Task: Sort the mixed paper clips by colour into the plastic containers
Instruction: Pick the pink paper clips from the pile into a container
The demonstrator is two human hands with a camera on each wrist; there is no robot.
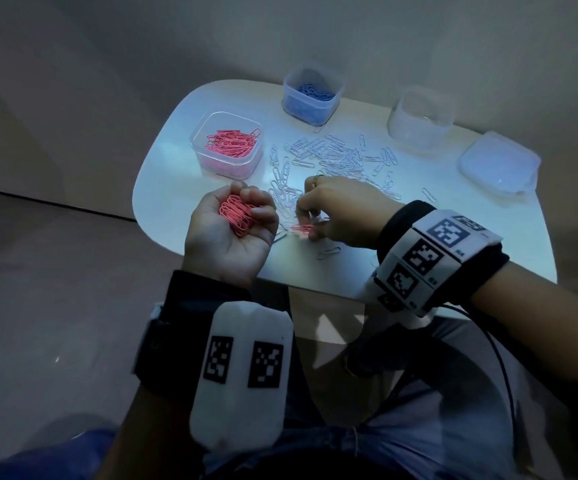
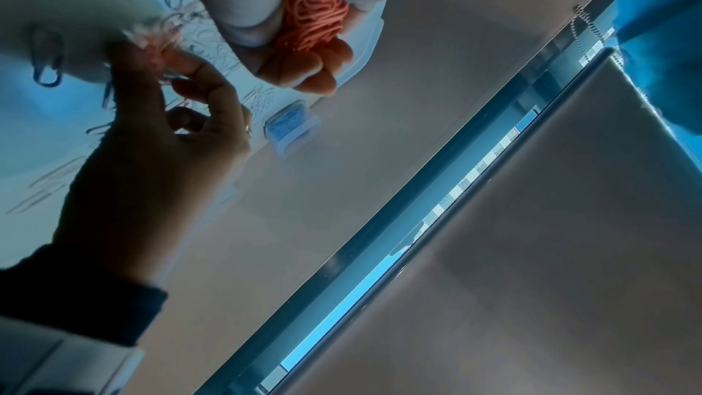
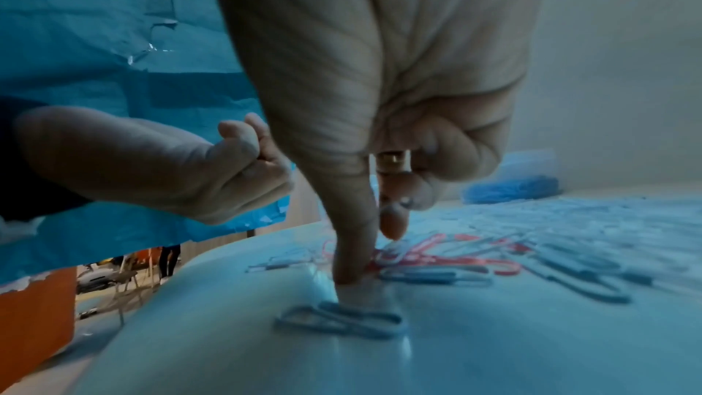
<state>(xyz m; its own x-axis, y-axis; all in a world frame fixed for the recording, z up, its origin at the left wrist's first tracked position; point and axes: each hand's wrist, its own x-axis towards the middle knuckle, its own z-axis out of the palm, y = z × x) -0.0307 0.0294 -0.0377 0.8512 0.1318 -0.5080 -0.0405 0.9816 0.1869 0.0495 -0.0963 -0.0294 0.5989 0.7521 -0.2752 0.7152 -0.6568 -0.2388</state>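
Observation:
My left hand (image 1: 242, 216) lies palm up at the table's near left edge, its fingers curled round a bunch of pink paper clips (image 1: 237, 216) (image 2: 315, 20). My right hand (image 1: 306, 223) reaches fingers-down just right of it. Thumb and forefinger pinch at a few pink clips (image 1: 303, 228) (image 3: 437, 254) lying on the table, and the other fingers are curled. A spread of white clips (image 1: 332, 157) covers the table's middle. The pink-clip container (image 1: 227, 143) stands at the left, the blue-clip container (image 1: 312, 95) at the back, and an empty clear container (image 1: 419, 116) at the back right.
A lidded clear box (image 1: 499, 164) stands at the far right. A single white clip (image 1: 329, 252) (image 3: 342, 319) lies near the front edge of the white table (image 1: 454, 258). My lap is right below that edge.

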